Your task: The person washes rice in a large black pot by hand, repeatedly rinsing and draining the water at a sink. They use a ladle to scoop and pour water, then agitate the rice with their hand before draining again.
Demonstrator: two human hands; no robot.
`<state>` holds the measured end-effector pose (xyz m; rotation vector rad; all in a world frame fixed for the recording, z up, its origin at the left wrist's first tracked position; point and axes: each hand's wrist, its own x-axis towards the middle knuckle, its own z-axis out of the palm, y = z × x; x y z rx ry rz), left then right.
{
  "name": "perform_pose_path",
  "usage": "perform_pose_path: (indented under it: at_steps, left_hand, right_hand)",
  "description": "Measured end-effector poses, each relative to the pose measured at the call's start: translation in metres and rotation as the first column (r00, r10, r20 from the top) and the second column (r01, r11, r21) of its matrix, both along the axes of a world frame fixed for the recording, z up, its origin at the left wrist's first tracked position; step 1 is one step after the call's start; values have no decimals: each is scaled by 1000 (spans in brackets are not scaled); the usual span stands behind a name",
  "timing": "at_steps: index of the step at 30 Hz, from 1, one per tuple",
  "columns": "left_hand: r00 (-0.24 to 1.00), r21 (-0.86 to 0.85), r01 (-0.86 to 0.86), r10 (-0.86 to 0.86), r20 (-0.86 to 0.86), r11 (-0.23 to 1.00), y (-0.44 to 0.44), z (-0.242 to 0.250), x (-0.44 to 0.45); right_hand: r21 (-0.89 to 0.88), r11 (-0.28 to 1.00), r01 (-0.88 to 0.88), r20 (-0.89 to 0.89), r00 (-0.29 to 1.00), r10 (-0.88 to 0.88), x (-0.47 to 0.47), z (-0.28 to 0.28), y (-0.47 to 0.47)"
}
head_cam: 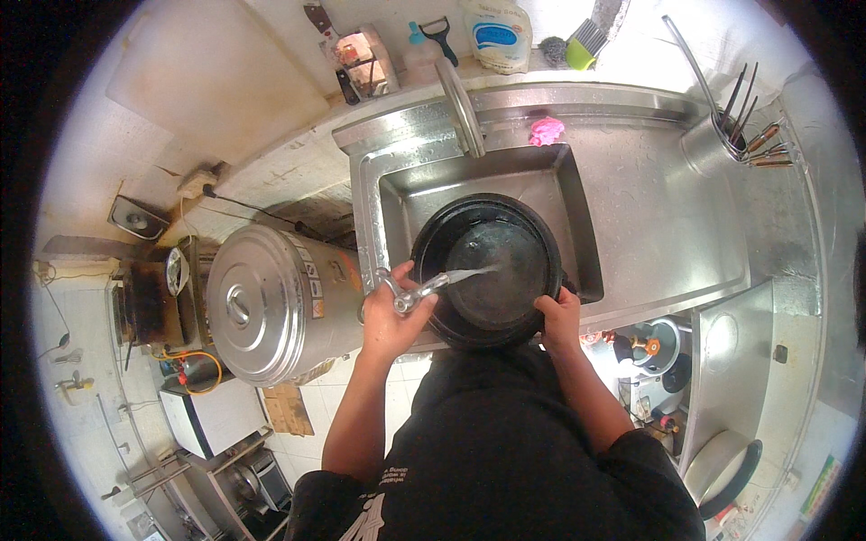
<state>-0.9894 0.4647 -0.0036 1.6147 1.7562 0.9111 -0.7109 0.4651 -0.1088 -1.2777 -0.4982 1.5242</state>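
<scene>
A round black pot (497, 270) is tilted over the front of a stainless steel sink (578, 223), its dark inside facing up. My left hand (399, 311) grips a metal spray nozzle (423, 292), from which a jet of water runs into the pot. The fingertips of that hand are close to the pot's left rim; whether they touch it is unclear. On the lower right, my right hand (560, 316) holds the pot by its rim, thumb on top. Behind the sink stands a metal faucet (461, 111), and a pink cloth or scrubber (547, 130) lies near its base.
A large lidded metal pot (260, 304) stands left of the sink. The steel drainboard (649, 203) extends right to a metal utensil holder (717, 142). On the back ledge are a plastic pouch (499, 40), a peeler (443, 40), a steel wool scrubber (555, 51) and a green-based brush (583, 51).
</scene>
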Motion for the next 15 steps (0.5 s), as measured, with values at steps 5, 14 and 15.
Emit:
perform_pose_path:
  at_steps: [5,14,15]
  left_hand:
    - [1000,-18,-4,4,0,1000,-1,1,2]
    - [1000,-9,5,-5,-16,1000,0,2,2]
    - [1000,-1,11,-11,-23,1000,-1,2,2]
  right_hand:
    - [6,1000,6,-13,1000,-6,-1,0,-1]
    - [1,1000,-9,3,1000,9,1,0,-1]
    - [-3,1000,-13,-8,1000,13,1,1,-1]
